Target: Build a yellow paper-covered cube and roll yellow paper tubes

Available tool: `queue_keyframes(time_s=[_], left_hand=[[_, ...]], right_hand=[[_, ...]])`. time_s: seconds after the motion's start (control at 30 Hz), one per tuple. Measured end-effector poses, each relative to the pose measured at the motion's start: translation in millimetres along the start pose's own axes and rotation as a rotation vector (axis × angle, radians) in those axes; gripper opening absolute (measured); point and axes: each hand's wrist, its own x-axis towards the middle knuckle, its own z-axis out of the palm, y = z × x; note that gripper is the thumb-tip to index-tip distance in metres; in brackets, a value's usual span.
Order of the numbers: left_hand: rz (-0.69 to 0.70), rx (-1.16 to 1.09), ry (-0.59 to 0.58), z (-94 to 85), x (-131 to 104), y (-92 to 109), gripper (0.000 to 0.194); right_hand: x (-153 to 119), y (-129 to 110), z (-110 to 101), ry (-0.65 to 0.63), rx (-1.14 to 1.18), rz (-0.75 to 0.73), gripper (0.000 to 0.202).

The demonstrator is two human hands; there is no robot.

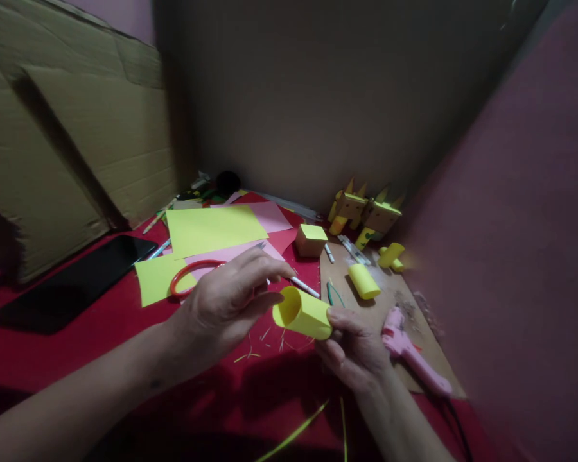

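Note:
A yellow paper tube (313,314) is held up over the red cloth, its open end facing left. My right hand (354,346) pinches the tube's right end between thumb and fingers. At the other end is my left hand (238,289), thumb at the rim and fingers stretched apart above it. Whether that thumb presses on the paper or only rests near it is hard to see. Just behind the tube lies a white pen (304,286). Scissors with a red handle (176,280) lie partly hidden behind my left hand.
Yellow paper sheets (212,230) and a black phone (72,282) lie left. A small box with a yellow top (311,241) stands behind. Right, a cardboard sheet (390,308) bears another yellow tube (364,281) and a pink glue gun (411,353). Cardboard figures (379,217) stand farther back.

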Motion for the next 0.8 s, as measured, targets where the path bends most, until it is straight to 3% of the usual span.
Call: queue_keyframes(time_s=[0.1,0.2,0.33,0.5,0.6,0.7,0.8], left_hand=[[0.245,0.208,-0.098,1.0,4,-3,0.023],[0.378,0.306,-0.17,1.6,9,-5,0.021],[0.446,0.299,-0.227,4.1,13,-9,0.019],[0.444,0.265,-0.159,10.5,10,-15,0.022],[0.42,0.231,-0.155,13.0,12,-18,0.023],[0.392,0.215,-0.143,12.3,17,-23,0.025],[0.357,0.177,-0.14,8.4,23,-31,0.025]], right_hand=[[1,0,0,-0.009,-0.057,0.019,0.021],[1,0,0,-0.029,-0.103,0.072,0.021],[0,-4,0,-0.057,-0.103,0.154,0.017],[2,-7,3,-0.103,-0.106,0.196,0.016],[1,-9,5,-0.064,-0.175,0.18,0.02],[-12,-19,2,0.105,-0.369,0.0,0.032],[-41,-36,-16,0.461,-0.764,-0.4,0.035]])
